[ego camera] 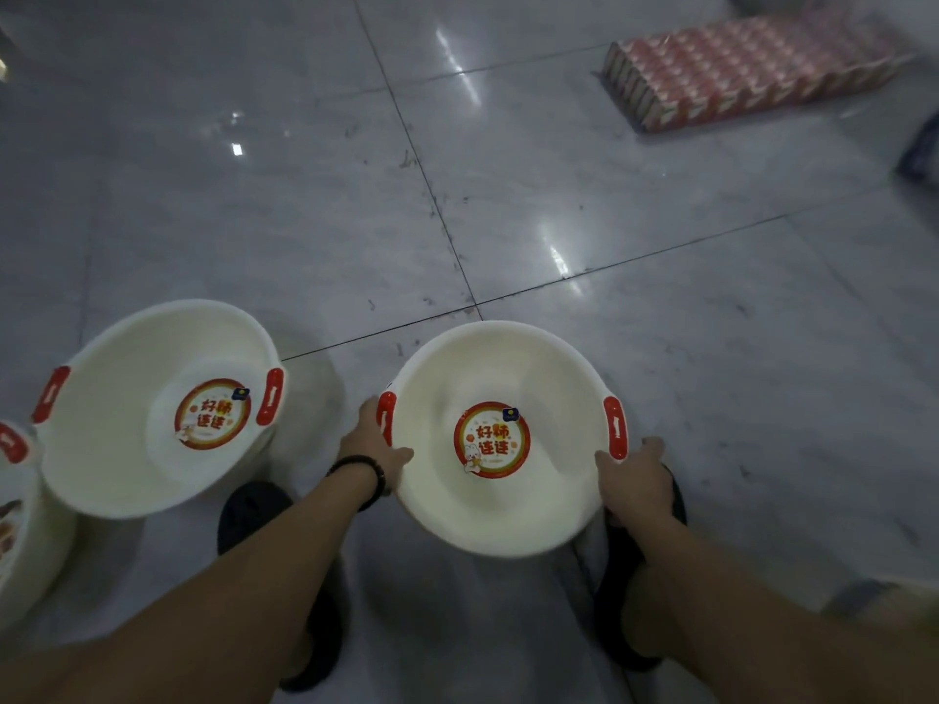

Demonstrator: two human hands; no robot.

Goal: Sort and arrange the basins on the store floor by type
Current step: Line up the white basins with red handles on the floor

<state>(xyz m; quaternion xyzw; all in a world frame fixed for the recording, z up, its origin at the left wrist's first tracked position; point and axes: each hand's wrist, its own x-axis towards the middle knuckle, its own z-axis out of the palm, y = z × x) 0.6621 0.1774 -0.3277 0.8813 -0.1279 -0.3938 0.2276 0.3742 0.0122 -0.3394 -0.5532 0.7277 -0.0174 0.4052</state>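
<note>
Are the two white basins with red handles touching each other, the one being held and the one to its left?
Apart. The head view shows a strip of grey floor and the left hand between the held basin and the other basin.

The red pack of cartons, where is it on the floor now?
In the head view, the pack lies on the floor at the upper right, far beyond the basin held in both hands.

Third basin (20, 525) cut off by left edge, sticker unreadable. Dark object (922, 149) clipped at right edge, blurred. Feet partly hidden behind forearms.
</note>
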